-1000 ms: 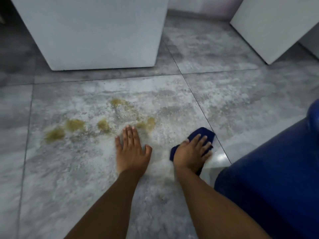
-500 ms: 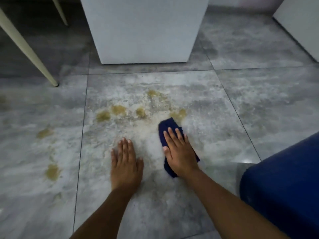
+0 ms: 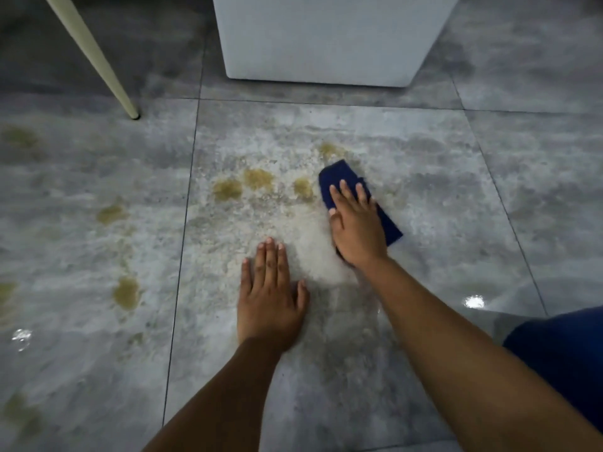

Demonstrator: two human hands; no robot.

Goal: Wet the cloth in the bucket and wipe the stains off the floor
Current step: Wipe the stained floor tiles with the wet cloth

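Observation:
A dark blue cloth (image 3: 339,177) lies flat on the grey tiled floor (image 3: 424,223), and my right hand (image 3: 355,226) presses down on it with straight fingers. Just left of the cloth are yellow-brown stains (image 3: 257,179), with one more (image 3: 328,148) right above the cloth's far edge. My left hand (image 3: 269,295) rests flat on the tile, nearer to me, fingers straight and holding nothing. More stains (image 3: 125,291) spot the tile to the left. The floor around the cloth looks wet and pale. The blue bucket (image 3: 561,360) shows at the lower right edge.
A white cabinet base (image 3: 326,44) stands on the floor straight ahead. A slanted cream furniture leg (image 3: 98,60) meets the floor at the upper left. Light glints off wet patches at the far left and right.
My right hand has slid the cloth forward and leftward, from beside the bucket up to the stains. My left hand stayed planted on the tile. The view has shifted left.

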